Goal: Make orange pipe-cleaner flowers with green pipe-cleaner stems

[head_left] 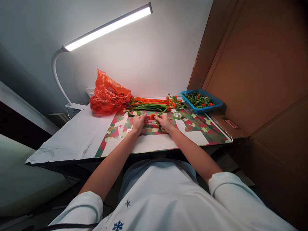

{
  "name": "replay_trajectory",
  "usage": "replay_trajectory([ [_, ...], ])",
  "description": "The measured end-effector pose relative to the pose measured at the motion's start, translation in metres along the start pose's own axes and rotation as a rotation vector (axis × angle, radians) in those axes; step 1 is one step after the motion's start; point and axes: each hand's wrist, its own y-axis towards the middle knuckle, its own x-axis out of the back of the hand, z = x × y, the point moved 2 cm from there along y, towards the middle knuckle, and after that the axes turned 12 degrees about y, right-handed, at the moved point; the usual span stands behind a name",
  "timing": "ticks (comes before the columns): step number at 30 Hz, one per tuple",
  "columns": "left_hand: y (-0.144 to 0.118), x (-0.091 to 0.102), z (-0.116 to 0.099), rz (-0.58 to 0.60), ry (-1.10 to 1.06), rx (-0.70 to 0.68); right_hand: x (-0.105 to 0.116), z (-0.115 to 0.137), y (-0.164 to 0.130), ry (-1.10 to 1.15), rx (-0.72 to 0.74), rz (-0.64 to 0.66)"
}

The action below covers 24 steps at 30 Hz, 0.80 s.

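Under a lit desk lamp (pixel 108 27), we work at a white tabletop (pixel 69 138) laid with a camouflage-patterned sheet (pixel 204 131) in red, green and cream. Our left hand (pixel 140 123) and right hand (pixel 165 123) meet at the middle of the sheet around a small orange pompom flower (pixel 152 116) on a green stem: the left hand's fingers are pressed together against the bloom, while the right hand pinches the stem just below it.

Behind the hands lies a bundle of orange and green stems (pixel 149 104), stretched across the far edge of the sheet, with a roll of green tape (pixel 177 115) just beside it. At the back left, a crumpled orange plastic bag (pixel 108 94) sits closed over its contents, which we cannot see. At the back right, a blue plastic basket (pixel 216 103) holds a heap of green pieces dotted with orange. A brown cardboard wall (pixel 255 70) rises along the right side.
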Motion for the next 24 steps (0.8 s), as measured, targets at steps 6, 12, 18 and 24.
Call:
replay_trajectory([
  [6,-0.003,-0.003,0.000,0.027,0.044,-0.088,0.001,0.002,0.000,0.133,-0.139,0.057],
  [12,-0.006,-0.001,-0.004,-0.017,0.078,-0.154,0.002,0.008,-0.008,0.224,-0.294,0.181],
  [18,-0.007,0.001,-0.007,-0.021,0.118,-0.170,0.002,0.005,-0.008,0.251,-0.336,0.197],
  [24,-0.008,0.001,-0.009,0.011,0.113,-0.179,0.003,0.007,-0.008,0.289,-0.370,0.209],
])
